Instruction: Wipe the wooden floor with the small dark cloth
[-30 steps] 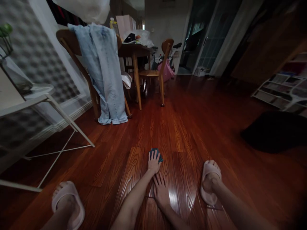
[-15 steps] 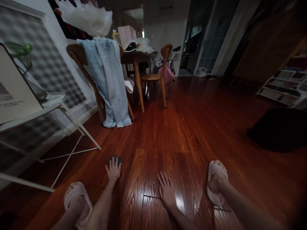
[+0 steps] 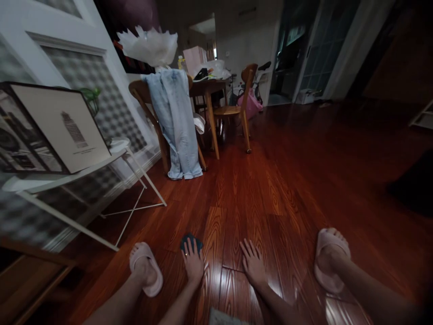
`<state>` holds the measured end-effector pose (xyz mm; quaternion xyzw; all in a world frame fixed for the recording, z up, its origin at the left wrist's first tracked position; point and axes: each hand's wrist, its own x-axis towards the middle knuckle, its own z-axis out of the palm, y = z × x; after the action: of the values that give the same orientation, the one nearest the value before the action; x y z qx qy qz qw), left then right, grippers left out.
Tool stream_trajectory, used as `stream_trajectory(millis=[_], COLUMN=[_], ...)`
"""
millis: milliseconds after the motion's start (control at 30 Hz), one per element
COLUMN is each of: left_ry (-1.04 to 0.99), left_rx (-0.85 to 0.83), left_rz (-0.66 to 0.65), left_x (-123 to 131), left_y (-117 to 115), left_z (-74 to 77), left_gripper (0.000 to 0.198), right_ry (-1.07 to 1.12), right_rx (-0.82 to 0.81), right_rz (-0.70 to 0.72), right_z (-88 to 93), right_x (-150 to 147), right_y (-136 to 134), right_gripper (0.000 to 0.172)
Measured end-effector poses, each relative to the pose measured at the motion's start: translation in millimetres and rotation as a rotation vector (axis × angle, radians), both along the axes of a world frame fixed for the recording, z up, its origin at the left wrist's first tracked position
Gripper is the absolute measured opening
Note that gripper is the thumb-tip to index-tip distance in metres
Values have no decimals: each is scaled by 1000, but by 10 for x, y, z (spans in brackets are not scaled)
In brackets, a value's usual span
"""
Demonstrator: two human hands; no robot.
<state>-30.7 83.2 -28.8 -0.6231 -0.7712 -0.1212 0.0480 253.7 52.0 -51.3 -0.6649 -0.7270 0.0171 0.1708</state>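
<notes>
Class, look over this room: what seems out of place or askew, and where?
Pale jeans hang over a wooden chair, hems reaching the floor. A framed picture leans tilted on the white folding table instead of hanging. The left hand presses a dark cloth to the floor; no spill shows.

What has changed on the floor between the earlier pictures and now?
The left hand slid the dark cloth leftward over the floor, away from the right hand, toward the left slipper. It keeps the cloth pressed down. The right hand stayed flat on the floor.
</notes>
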Motion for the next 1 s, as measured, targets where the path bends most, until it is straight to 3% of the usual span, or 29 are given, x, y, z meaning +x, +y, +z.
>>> stream_trajectory(millis=[200, 300, 400, 500, 700, 800, 900, 1000], left_ry=[-197, -230, -245, -194, 59, 91, 109, 110], left_rx=[-103, -210, -225, -185, -124, -87, -42, -23], left_rz=[-277, -368, -360, -340, -163, -97, -58, -22], left_x=[686, 995, 1051, 765, -301, -759, -1077, -1207], left_y=[-395, -419, -353, -388, -710, -557, -232, -49], left_z=[-238, -327, -335, -295, -164, 24, 244, 321], left_gripper=[65, 70, 68, 68, 57, 51, 49, 54], right_ry=[8, 3, -1, -3, 26, 93, 182, 218], right_rx=[31, 23, 14, 24, -47, -38, 21, -39], right_rz=[-3, -9, -13, -16, -75, -112, 145, 404], right_z=[-7, -29, -53, -63, 20, 51, 26, -5], right_x=[-11, -15, -15, -7, -79, -295, -621, -891], right_y=[24, 41, 57, 73, 129, 206, 293, 301], right_gripper=[61, 62, 61, 62, 58, 57, 56, 55])
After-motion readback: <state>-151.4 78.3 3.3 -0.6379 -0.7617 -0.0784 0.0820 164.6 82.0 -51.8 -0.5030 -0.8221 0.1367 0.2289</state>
